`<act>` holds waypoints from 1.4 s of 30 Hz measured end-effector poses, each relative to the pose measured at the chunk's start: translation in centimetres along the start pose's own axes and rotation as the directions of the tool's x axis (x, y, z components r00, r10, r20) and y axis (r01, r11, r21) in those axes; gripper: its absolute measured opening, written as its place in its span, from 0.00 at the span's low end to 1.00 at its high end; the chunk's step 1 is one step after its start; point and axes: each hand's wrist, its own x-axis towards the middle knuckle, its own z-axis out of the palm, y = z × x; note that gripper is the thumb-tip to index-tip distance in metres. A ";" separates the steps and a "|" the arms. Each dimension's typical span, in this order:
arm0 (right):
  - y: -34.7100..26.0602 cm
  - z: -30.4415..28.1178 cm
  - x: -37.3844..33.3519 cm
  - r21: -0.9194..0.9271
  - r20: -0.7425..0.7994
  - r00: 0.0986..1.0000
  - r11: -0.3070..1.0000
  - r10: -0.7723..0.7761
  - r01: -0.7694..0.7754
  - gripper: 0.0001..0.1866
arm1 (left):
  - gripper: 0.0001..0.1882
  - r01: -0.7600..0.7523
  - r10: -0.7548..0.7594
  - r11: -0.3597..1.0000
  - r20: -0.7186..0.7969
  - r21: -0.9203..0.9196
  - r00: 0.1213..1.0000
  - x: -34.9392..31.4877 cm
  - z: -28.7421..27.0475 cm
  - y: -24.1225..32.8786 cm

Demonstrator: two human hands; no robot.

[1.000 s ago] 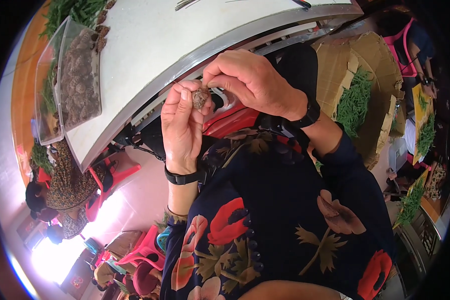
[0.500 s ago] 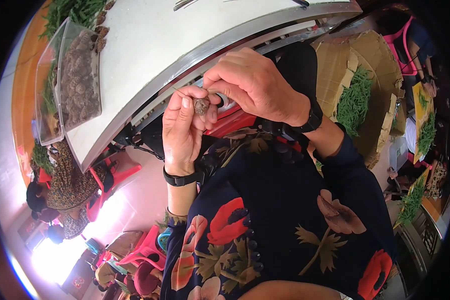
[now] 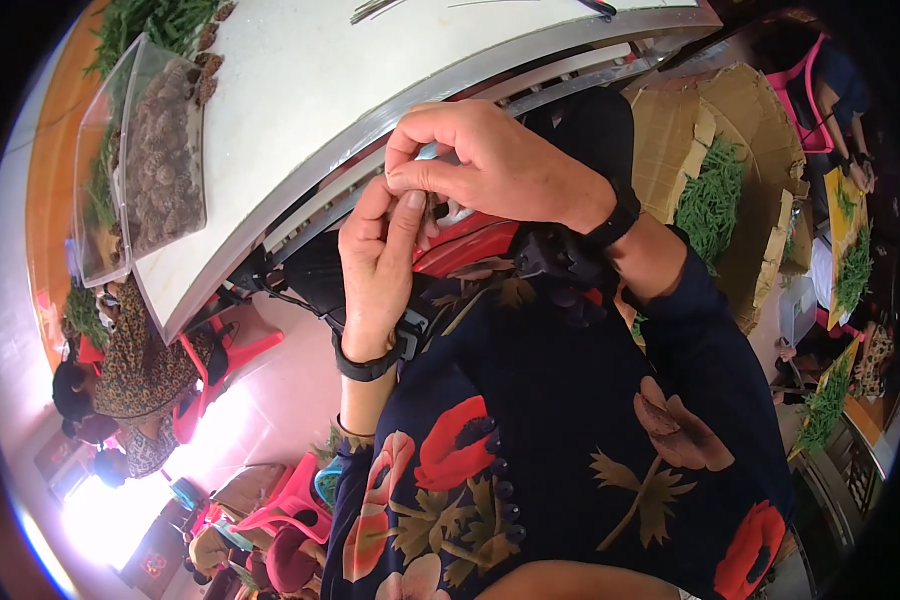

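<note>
My left hand (image 3: 375, 265) is closed in front of my lap, near the table edge, with a small brown pine cone (image 3: 431, 210) in its fingers. Only a sliver of the cone shows; the fingers cover the rest. Over it bends my right hand (image 3: 505, 165), thumb and forefinger pinched together at the left fingertips. Whatever lies in that pinch is too small and hidden to make out. To the left, a clear plastic bin (image 3: 202, 215) full of pine cones (image 3: 160, 165) stands on the white table (image 3: 300, 85).
Loose pine cones (image 3: 208, 65) and green sprigs (image 3: 160, 25) lie beyond the bin. Thin wires (image 3: 378, 9) rest at the table's far side. On my right stands a cardboard box (image 3: 665, 130) holding green sprigs (image 3: 712, 195). Other people sit at left and far right.
My right hand has shifted left and its fingers now cover the left fingertips. The left hand has turned, so the pine cone, plainly visible before, is mostly hidden.
</note>
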 end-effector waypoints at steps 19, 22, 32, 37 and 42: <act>2.6 1.6 -2.0 0.597 -0.038 0.970 0.784 0.238 -0.169 0.11 | 0.08 0.078 -0.123 0.819 -0.041 -0.569 0.992 0.3 -1.0 0.4; 1.1 0.7 -1.4 0.568 -0.025 0.971 0.802 0.240 -0.183 0.10 | 0.07 0.085 -0.089 0.796 0.024 -0.599 0.996 0.4 -1.2 -0.2; 0.5 1.3 -0.8 0.497 -0.060 0.980 0.857 0.190 -0.136 0.09 | 0.14 0.088 -0.107 0.781 0.007 -0.619 0.994 0.4 -0.9 0.1; 0.2 1.4 -0.6 0.483 -0.017 0.979 0.859 0.204 -0.171 0.08 | 0.15 0.128 -0.186 0.776 -0.030 -0.618 0.982 0.2 -0.2 0.8; 0.7 2.2 -0.7 0.576 -0.067 0.981 0.810 0.181 -0.110 0.07 | 0.17 0.094 -0.120 0.707 0.012 -0.701 0.993 0.2 -0.8 0.5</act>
